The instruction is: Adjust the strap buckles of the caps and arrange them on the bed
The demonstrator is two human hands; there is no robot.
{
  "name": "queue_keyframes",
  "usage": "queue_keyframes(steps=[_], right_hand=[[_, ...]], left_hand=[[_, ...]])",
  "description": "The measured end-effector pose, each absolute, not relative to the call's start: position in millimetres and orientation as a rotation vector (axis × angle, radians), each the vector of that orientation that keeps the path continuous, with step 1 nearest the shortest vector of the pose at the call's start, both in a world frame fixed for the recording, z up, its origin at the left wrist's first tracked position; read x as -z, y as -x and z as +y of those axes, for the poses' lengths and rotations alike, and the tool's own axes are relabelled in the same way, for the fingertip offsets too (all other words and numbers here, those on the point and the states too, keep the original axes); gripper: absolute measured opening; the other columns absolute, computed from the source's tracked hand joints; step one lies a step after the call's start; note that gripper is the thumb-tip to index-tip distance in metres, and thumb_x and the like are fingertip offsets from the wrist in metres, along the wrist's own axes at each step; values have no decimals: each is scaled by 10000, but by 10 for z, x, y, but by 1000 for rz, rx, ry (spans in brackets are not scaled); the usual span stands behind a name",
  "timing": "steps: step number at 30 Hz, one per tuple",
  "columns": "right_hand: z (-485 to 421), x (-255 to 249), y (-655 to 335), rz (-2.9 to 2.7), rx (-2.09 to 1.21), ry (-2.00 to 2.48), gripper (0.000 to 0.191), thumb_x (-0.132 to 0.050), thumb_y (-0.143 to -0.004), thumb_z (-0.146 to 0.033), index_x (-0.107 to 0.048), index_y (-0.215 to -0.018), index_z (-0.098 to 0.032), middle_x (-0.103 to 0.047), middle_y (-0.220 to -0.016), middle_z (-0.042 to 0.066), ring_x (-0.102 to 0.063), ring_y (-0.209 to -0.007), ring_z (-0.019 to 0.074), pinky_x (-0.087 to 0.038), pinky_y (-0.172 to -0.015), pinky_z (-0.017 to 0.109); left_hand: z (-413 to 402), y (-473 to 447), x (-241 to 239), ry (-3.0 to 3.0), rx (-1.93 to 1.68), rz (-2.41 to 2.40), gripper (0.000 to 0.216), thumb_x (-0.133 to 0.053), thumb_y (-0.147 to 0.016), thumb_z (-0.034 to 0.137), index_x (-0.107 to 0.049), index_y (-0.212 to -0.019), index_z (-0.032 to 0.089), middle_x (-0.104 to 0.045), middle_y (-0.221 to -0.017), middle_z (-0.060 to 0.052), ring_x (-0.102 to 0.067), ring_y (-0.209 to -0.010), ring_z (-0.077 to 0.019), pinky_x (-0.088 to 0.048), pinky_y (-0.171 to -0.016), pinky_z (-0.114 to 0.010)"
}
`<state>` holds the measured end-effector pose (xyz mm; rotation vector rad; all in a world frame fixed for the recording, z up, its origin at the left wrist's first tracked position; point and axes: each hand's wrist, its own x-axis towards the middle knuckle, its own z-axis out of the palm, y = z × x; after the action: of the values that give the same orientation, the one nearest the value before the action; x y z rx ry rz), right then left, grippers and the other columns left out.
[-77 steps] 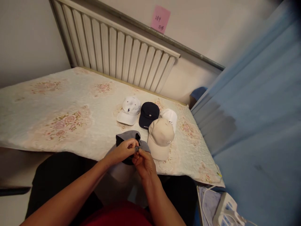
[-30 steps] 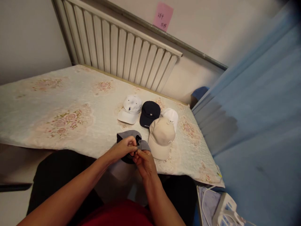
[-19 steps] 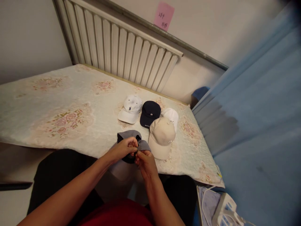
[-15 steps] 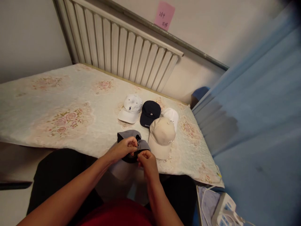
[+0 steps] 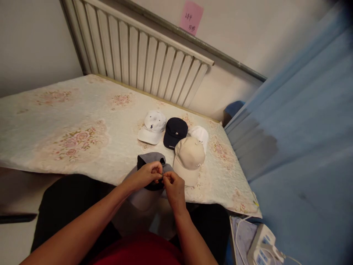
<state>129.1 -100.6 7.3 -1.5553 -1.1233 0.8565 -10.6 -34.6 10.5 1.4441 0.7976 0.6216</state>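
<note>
A grey baseball cap (image 5: 151,157) with a dark inside lies tipped at the bed's front edge, its opening towards me and its brim hanging low. My left hand (image 5: 149,174) pinches at the back strap area of this cap, fingers closed. Close against it, my right hand (image 5: 174,187) also pinches there, thumb and fingertips together. The fingers hide the exact part held. Just right of my right hand sits a beige cap (image 5: 189,154), overlapping a white cap (image 5: 200,134) behind it. A navy cap (image 5: 175,131) and another white cap (image 5: 153,126) rest farther back.
The caps are on a bed with a floral cover (image 5: 121,129). A white radiator (image 5: 143,55) stands along the wall behind. On the right hangs a blue curtain (image 5: 292,121). A white power strip (image 5: 263,244) with cables sits at the lower right.
My right hand has shifted slightly up, and its fingertips have come together with those of my left hand at the grey cap's strap area. The other caps stay put.
</note>
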Motion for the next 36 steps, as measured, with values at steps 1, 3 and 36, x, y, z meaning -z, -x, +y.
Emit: queue_keyframes(steps=[1,3,36], right_hand=[[-1000,-57,-1298,-1120,-883,1561,101,-577,-728,-210,-675,-708,-224,-590,-544,-41,-497,-502,120,-368,-510,234],[-993,-40,-1311,-1125,-930,1575,107,-566,-738,-218,-668,-706,-222,-593,-541,-40,-503,-490,120,-371,-499,234],[-1050,-68,-1473,-971,-1093,1522,174,-540,-778,-343,-521,-688,-195,-530,-441,-76,-412,-349,72,-284,-366,179]], left_hand=[[-347,107,-110,-1466,-615,802,92,-572,-715,248,-514,-766,199,-526,-591,53,-551,-586,-127,-387,-553,-232],[-348,107,-120,-1504,-603,801,75,-568,-719,241,-522,-761,199,-531,-577,54,-545,-581,-126,-364,-542,-224],[-269,175,-154,-1423,-515,689,121,-584,-719,230,-538,-822,187,-535,-646,48,-519,-605,-117,-393,-605,-241]])
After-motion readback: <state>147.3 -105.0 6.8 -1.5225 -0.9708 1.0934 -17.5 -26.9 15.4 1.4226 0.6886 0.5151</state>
